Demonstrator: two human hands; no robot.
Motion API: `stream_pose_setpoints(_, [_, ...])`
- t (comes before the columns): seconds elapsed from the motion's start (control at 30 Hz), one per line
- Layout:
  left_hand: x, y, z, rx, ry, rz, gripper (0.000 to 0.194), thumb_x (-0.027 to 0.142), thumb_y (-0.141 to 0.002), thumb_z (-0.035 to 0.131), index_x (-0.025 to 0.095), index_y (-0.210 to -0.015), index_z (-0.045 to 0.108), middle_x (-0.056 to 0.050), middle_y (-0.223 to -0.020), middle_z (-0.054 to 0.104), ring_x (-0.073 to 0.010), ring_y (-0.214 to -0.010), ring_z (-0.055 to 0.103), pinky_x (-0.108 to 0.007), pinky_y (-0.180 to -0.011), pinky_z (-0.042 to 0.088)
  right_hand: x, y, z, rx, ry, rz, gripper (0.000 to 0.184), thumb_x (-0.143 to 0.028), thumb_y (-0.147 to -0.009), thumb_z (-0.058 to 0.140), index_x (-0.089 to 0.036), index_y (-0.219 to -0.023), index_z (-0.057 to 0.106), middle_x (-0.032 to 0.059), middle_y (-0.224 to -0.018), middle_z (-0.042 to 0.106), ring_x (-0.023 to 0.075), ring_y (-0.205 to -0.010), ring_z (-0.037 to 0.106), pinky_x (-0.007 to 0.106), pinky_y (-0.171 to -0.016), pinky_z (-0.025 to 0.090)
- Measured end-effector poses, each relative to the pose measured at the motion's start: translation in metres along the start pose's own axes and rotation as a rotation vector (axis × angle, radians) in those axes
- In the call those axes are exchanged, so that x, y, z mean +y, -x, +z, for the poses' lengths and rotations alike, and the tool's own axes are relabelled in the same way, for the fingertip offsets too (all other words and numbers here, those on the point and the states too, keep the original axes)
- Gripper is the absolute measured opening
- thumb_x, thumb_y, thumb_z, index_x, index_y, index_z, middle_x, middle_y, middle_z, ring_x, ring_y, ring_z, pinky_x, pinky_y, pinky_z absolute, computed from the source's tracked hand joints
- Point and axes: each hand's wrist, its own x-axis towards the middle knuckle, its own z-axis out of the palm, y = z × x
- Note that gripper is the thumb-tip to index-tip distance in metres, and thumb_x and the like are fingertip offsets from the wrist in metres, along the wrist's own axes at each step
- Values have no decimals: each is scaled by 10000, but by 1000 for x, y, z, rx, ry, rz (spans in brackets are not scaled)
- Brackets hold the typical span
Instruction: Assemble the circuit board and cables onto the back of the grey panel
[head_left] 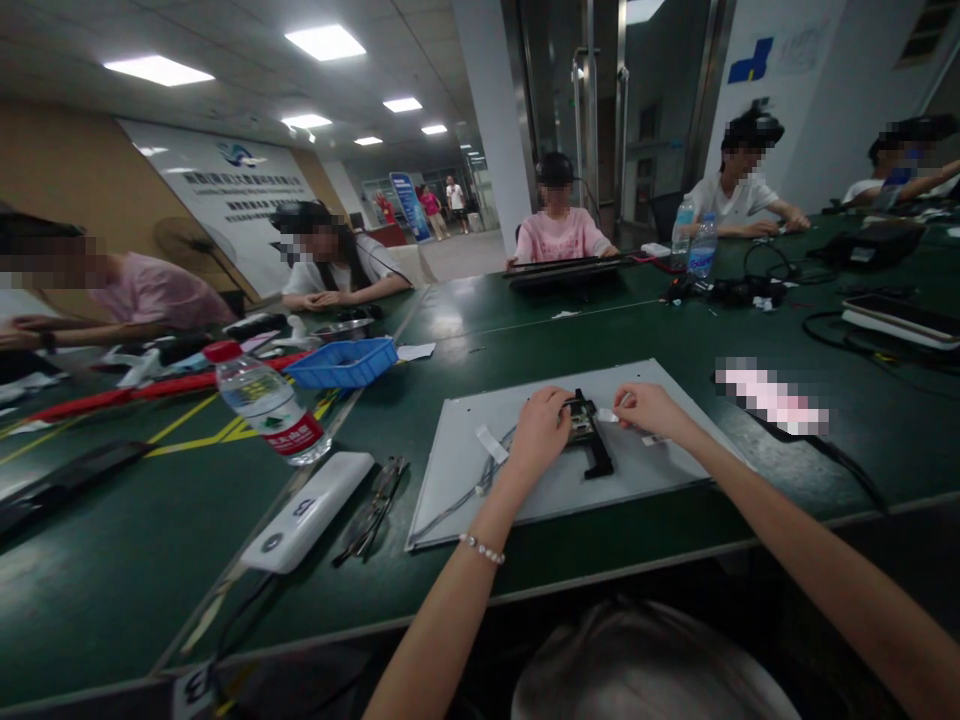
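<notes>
A flat white panel lies on the green table in front of me. On it sits a black frame-like part with what looks like a small circuit board inside. My left hand grips this part from the left, its fingers curled over the top edge. Just right of it, my right hand pinches a small white strip that reaches toward the black part. Thin grey cables with a white label run across the panel beside my left wrist. Another small label lies below my right hand.
To the left are a water bottle, a white power bank, glasses and a blue tray. A phone with a cable lies to the right. Several people sit around the table; a dark laptop-like slab is opposite.
</notes>
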Motion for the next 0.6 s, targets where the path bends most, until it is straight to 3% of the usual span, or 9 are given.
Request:
stream_pose_setpoints(0.13, [-10, -3, -5, 74, -19, -39, 265, 104, -856, 438, 174, -1055, 598, -76, -1061, 605, -212, -1032, 553, -369, -938, 434, -1, 0, 0, 10, 80, -40, 62, -208, -754, 612, -174, -803, 629, 10, -608, 686, 148, -609, 654, 228, -624, 457])
stream_pose_setpoints(0.27, [-21, -6, -19, 114, -38, -83, 254, 110, -851, 439, 169, -1039, 599, -75, -1069, 602, -208, -1032, 554, -363, -943, 434, -3, 3, 0, 11, 130, -68, 122, -259, -818, 550, -178, -841, 638, 19, -661, 694, 141, -598, 642, 223, -603, 440])
stream_pose_setpoints(0.43, [-39, -5, -42, 62, -85, -161, 232, 135, -842, 458, 170, -1008, 616, -74, -1053, 610, -211, -1018, 561, -362, -945, 431, -9, 8, -4, 40, 284, -99, 199, -295, -861, 498, -191, -894, 664, 35, -747, 706, 153, -665, 632, 227, -580, 393])
stream_pose_setpoints(0.6, [-73, 11, -51, 28, -102, -282, 231, 184, -848, 456, 174, -1009, 621, -81, -1056, 618, -216, -1036, 562, -358, -961, 417, -11, 10, -7, 51, 434, -90, 210, -290, -873, 486, -201, -901, 674, 51, -804, 706, 182, -752, 629, 248, -611, 371])
